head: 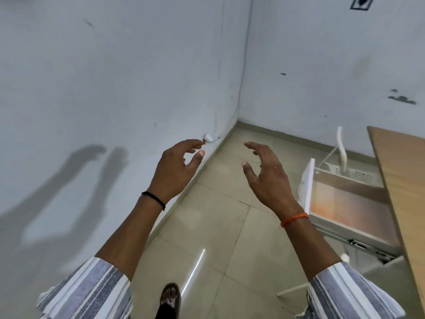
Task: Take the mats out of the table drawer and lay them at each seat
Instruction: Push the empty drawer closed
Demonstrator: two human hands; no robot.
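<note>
Wooden table [404, 180] at the right, its white drawer [345, 203] pulled out, both hands in the air holding nothing.

The left hand [174, 168] and the right hand [266, 178] hang left of the drawer with fingers loosely spread, well apart from it. Inside the drawer lies a flat orange-brown sheet (probably the mats [342, 203], I cannot tell how many). To do this step well, turn toward the drawer, slide the fingers under the whole stack and lift it level. Left of the drawer are a beige tiled floor [207, 226] and a pale marked wall [115, 77].
</note>
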